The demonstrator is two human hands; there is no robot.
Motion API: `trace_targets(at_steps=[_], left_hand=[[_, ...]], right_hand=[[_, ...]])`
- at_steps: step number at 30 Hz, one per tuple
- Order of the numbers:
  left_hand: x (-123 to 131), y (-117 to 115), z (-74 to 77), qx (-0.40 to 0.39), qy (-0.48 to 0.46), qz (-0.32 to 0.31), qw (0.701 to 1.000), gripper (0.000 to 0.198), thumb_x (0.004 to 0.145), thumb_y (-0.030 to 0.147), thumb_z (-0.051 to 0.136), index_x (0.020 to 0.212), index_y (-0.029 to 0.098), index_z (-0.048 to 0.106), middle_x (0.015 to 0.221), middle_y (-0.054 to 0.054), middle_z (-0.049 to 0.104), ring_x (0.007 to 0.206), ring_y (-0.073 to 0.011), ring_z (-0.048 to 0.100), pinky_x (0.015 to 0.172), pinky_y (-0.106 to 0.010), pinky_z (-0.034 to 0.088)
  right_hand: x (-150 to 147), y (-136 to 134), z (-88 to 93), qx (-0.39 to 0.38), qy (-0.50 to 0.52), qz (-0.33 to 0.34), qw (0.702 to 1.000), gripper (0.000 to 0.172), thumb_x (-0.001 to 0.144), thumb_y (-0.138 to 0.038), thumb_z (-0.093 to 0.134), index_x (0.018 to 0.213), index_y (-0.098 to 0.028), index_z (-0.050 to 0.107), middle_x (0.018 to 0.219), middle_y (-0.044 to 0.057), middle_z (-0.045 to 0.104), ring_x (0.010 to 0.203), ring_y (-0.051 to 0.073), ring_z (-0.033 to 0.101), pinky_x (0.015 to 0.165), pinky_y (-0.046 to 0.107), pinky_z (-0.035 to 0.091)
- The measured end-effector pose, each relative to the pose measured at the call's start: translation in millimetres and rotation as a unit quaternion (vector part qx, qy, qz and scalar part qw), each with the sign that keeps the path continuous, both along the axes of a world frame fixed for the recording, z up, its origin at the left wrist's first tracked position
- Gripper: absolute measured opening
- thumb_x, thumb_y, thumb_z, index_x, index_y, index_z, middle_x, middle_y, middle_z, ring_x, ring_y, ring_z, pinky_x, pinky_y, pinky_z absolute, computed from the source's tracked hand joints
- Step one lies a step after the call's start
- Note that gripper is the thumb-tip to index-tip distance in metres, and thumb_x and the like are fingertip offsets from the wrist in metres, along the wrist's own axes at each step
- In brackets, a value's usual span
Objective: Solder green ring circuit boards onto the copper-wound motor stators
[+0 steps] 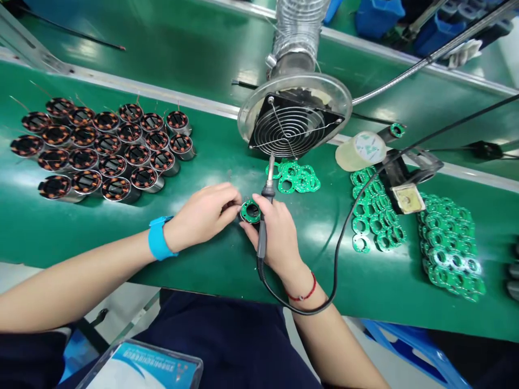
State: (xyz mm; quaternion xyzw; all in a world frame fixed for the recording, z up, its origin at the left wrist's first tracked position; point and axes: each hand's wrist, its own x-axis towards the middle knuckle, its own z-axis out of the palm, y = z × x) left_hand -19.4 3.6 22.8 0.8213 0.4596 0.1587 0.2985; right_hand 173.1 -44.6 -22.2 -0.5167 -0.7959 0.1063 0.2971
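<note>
A motor stator [243, 218] stands upright at the middle of the bench, with a green ring-shaped circuit board [246, 211] on its top. My left hand [206, 213], above a blue wristband, has its fingers curled together at the stator's left edge. Whatever is pinched between those fingertips is too small to make out. A soldering iron [263, 235] lies in my right hand [279, 232], its tip pointing away from me. The thumb and a finger of that hand also reach the right and near side of the stator.
Several stators with copper windings [107, 145] are grouped at left. Behind my hands is a fume extractor fan [287, 127]. Loose green boards [298, 178] lie below it, with more boards [375, 216] and a stack [450, 243] to the right. Nearby are an iron stand [399, 173] and a tape roll [360, 151].
</note>
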Motion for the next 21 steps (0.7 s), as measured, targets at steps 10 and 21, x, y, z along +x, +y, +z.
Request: trace_targets(at_steps=[10, 21], left_hand=[[10, -1, -9.7, -0.206, -0.181, 0.094, 0.957, 0.012, 0.08, 0.028, 0.057, 0.077, 0.018, 0.062, 0.066, 0.003, 0.061, 0.06, -0.011, 0.053, 0.057, -0.023, 0.043], [10, 0, -13.6, -0.216, -0.191, 0.123, 0.95, 0.008, 0.074, 0.019, 0.053, 0.067, 0.018, 0.057, 0.058, 0.005, 0.05, 0.054, -0.0085, 0.042, 0.052, -0.021, 0.036]], right_hand=[[-1, -7, 14.8, 0.063, 0.047, 0.042, 0.996, 0.043, 0.094, -0.017, 0.055, 0.135, -0.028, 0.051, 0.108, 0.003, 0.078, 0.111, 0.022, 0.066, 0.09, 0.038, 0.048], [15, -22, 4.8, 0.077, 0.204, -0.039, 0.975, 0.036, 0.103, -0.043, 0.037, 0.12, -0.023, 0.062, 0.076, 0.001, 0.067, 0.052, 0.016, 0.062, 0.057, 0.036, 0.053]])
